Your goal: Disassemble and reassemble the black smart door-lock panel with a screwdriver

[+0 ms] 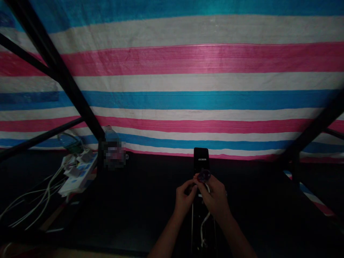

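Note:
My right hand (215, 199) is closed around a small, round, dark see-through piece (204, 175) with a reddish tint; dim light hides what kind of thing it is. A white cord (202, 229) hangs below this hand, its far end near the lower edge of the view. Close beside, my left hand (184, 200) is closed in a pinch at the piece's left edge, and its fingertips hide what lies between them. Under both hands, a long black object (201, 153) with small white markings rests on the dark tabletop (150, 200).
On the left, a white power strip (77, 179) carries plugs and several pale cables (48, 193). A clear bottle (110, 134), partly blurred, stands by a black metal post (67, 86). Striped sheeting (201, 82) hangs behind the table. Another dark post (309, 132) slants at right.

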The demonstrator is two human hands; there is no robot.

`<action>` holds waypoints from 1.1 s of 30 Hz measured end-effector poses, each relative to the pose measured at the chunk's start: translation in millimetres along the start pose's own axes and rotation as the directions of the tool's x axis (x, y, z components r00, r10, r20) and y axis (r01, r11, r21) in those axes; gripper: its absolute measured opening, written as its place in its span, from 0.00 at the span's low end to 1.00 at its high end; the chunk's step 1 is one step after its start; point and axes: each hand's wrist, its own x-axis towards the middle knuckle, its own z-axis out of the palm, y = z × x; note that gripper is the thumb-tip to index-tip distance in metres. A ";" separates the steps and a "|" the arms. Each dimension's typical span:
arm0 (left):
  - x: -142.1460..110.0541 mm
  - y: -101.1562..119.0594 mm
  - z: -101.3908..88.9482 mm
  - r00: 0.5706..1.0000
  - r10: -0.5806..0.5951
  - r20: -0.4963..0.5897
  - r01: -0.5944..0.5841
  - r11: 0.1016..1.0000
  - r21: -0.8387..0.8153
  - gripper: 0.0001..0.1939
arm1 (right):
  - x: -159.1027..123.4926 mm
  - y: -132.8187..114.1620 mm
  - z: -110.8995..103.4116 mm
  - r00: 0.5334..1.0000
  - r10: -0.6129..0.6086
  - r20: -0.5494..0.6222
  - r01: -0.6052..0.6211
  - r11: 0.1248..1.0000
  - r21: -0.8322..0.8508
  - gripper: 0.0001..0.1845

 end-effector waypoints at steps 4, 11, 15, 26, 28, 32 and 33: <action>0.9 1.6 0.1 1.000 -0.011 -0.008 0.011 1.000 -0.006 0.16 | 1.1 -1.0 0.8 0.998 0.062 -0.006 -0.062 0.998 0.032 0.08; 2.5 -0.9 0.5 0.999 -0.028 -0.019 0.027 0.999 -0.022 0.15 | 12.3 -8.9 -9.8 0.994 -0.035 0.099 0.032 0.999 0.035 0.14; 3.1 -1.2 0.4 0.999 -0.029 -0.031 0.029 0.999 -0.013 0.15 | 13.9 -8.7 -10.5 0.990 -0.060 0.125 0.059 0.998 0.016 0.14; 3.4 -2.6 0.2 1.000 -0.012 -0.023 0.013 1.000 0.018 0.15 | 11.8 -3.3 -9.5 0.995 0.007 0.096 -0.012 0.999 0.053 0.09; 3.4 -4.3 -0.2 1.000 -0.013 -0.020 0.013 1.000 0.024 0.14 | 11.3 -1.4 -11.6 0.995 -0.013 0.104 0.007 0.998 0.064 0.11; 3.1 -8.7 -0.2 1.000 -0.012 -0.013 0.012 0.999 0.030 0.14 | 8.0 1.2 -14.1 0.999 -0.012 0.051 0.008 0.997 0.072 0.11; 2.9 -10.1 -0.1 1.000 -0.010 -0.011 0.011 1.000 0.030 0.14 | 7.0 1.4 -14.5 0.999 -0.007 0.036 0.004 0.997 0.077 0.11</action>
